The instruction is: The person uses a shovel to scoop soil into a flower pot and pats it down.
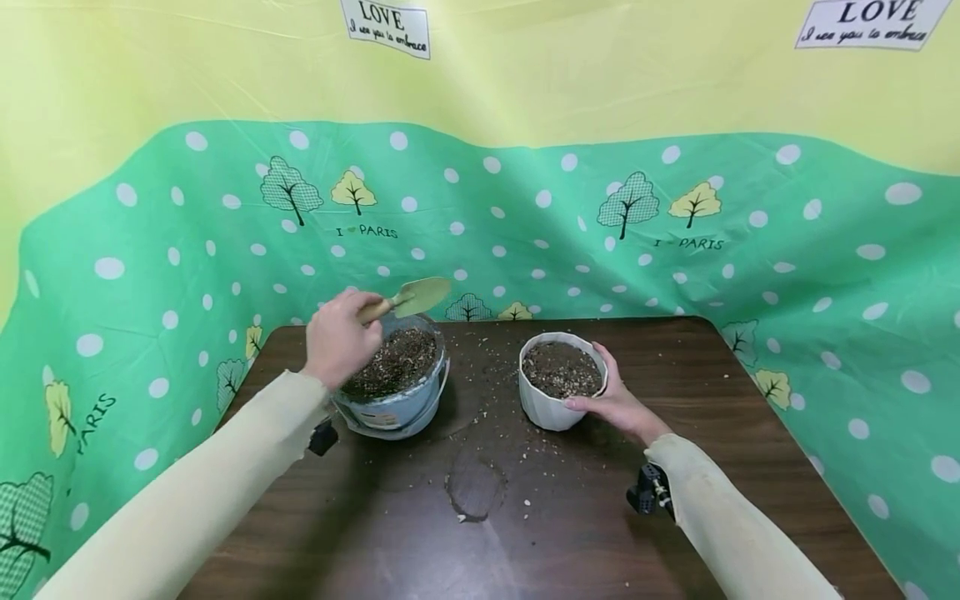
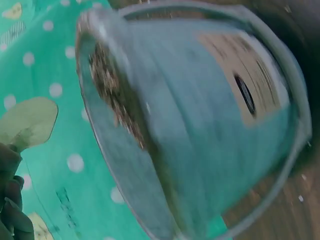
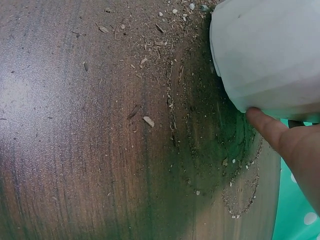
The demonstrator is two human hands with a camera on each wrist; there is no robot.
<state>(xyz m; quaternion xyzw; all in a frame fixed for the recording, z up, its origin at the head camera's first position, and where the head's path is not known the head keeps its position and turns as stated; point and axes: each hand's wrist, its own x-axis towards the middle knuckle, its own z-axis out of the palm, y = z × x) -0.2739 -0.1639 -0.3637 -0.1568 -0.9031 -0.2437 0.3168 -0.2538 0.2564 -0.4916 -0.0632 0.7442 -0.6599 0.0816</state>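
Observation:
My left hand [image 1: 341,337] grips the handle of a pale green garden trowel [image 1: 422,297], raised above a blue-grey bucket [image 1: 397,412] of dark soil. Its blade points to the right and looks bare. In the left wrist view the bucket [image 2: 200,120] fills most of the picture, with the trowel blade [image 2: 32,120] at the far left. My right hand [image 1: 617,400] holds the side of a white ribbed flower pot [image 1: 551,412], thumb near the front rim. Soil fills that pot almost to the top. From the right wrist, the pot [image 3: 270,55] shows with a finger against its lower edge.
Both vessels stand on a dark wood table [image 1: 585,533]. Loose soil and pale crumbs lie scattered between them, with a ring-shaped trace of soil [image 1: 476,492] nearer the front. A green and yellow printed cloth [image 1: 495,217] hangs behind and along the sides.

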